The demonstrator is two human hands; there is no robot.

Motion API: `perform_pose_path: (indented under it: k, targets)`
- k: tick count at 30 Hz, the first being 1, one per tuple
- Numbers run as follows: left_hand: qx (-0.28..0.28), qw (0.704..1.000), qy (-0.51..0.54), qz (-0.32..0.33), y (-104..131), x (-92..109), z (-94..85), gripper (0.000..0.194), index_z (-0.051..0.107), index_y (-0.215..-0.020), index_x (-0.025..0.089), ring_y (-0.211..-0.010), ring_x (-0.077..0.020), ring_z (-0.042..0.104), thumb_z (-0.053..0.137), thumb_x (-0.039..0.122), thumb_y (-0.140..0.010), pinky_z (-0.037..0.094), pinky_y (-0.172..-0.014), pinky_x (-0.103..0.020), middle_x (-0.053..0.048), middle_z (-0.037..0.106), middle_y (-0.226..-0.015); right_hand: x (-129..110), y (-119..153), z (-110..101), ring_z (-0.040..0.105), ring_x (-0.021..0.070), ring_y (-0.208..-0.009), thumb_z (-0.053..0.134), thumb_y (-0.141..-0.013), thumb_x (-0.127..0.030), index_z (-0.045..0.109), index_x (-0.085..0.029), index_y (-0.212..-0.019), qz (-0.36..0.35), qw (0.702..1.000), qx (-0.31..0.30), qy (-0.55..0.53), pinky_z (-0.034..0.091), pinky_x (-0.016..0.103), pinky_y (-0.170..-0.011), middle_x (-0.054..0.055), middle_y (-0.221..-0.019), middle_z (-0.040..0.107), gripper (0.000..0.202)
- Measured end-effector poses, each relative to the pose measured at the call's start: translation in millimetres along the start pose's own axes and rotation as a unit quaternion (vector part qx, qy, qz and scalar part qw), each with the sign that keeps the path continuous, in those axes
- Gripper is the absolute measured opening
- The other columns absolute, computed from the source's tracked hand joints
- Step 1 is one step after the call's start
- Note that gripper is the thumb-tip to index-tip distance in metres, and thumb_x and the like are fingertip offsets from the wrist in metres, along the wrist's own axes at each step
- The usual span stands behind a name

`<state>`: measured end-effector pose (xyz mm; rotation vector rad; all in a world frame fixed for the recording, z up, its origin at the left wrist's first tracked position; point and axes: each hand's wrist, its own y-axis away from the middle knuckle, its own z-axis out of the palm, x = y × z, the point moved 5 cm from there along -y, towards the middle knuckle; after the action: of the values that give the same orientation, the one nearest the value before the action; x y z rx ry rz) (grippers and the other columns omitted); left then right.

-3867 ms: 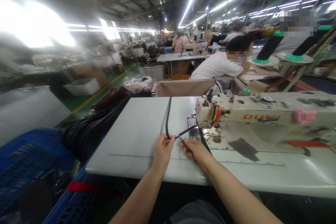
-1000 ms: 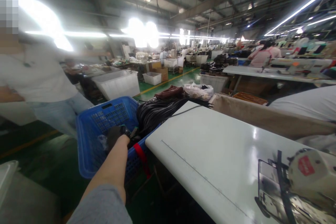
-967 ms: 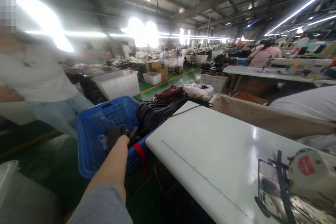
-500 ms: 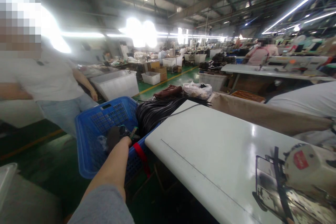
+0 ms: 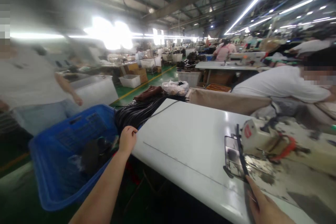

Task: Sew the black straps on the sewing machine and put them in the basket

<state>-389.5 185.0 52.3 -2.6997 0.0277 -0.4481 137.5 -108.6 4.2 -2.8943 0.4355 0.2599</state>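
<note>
My left hand [image 5: 127, 140] is at the near left corner of the white sewing table [image 5: 181, 129], its fingers curled closed. What they grip, if anything, is hidden. Just beyond it lies a bundle of long black strips [image 5: 139, 111], one of them trailing over the table's corner. At lower right, my right hand [image 5: 266, 206] pinches the near end of a black strip [image 5: 240, 154]. This strip runs across the metal plate of a sewing machine [image 5: 258, 134] and its wire-framed guide [image 5: 232, 155].
Left of the table stands a blue plastic basket [image 5: 56, 182] holding dark pieces and clear plastic. A co-worker [image 5: 34, 80] stands behind it; another person [image 5: 275, 80] leans over at right beside a fabric-lined bin [image 5: 225, 100]. A white plastic bag [image 5: 175, 87] lies beyond the strips.
My left hand has come out of the blue basket to the table's corner. My right hand has come into view at the strip. The view has turned right, and the basket appears tilted.
</note>
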Motion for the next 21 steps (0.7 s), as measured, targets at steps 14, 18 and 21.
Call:
perform_pose_path:
  k: [14,18,21]
  targets:
    - [-0.207,0.853,0.301,0.374,152.6,311.9,72.9,0.036,0.068,-0.123,0.024,-0.130,-0.0232,0.060,0.049,0.014,-0.095,0.048,-0.117,-0.042,-0.009,0.065,-0.136,-42.7,14.5,-41.6,0.077,0.0240,-0.087,0.046,-0.102,-0.021,0.049,-0.022,-0.155,0.087,0.990,-0.075,0.078,0.057,0.031,-0.073,0.011,-0.109,0.078,0.053]
    - [-0.214,0.813,0.278,0.464,184.0,367.3,77.2,0.044,0.060,-0.140,0.023,-0.146,-0.0295,0.046,0.055,0.020,-0.097,0.039,-0.124,-0.052,-0.010,0.059,-0.147,-44.8,15.0,-44.3,0.077,0.0244,-0.091,0.046,-0.100,-0.017,0.045,-0.018,-0.156,0.090,0.989,-0.099,0.061,0.056,0.030,-0.076,0.013,-0.114,0.077,0.056]
    - [-0.207,0.808,0.258,0.488,194.0,388.2,78.1,0.043,0.058,-0.142,0.021,-0.149,-0.0300,0.043,0.051,0.020,-0.099,0.036,-0.124,-0.055,-0.010,0.059,-0.149,-45.1,17.2,-43.5,0.077,0.0252,-0.092,0.045,-0.101,-0.019,0.046,-0.018,-0.155,0.090,0.990,-0.103,0.042,0.056,0.031,-0.077,0.014,-0.114,0.077,0.054]
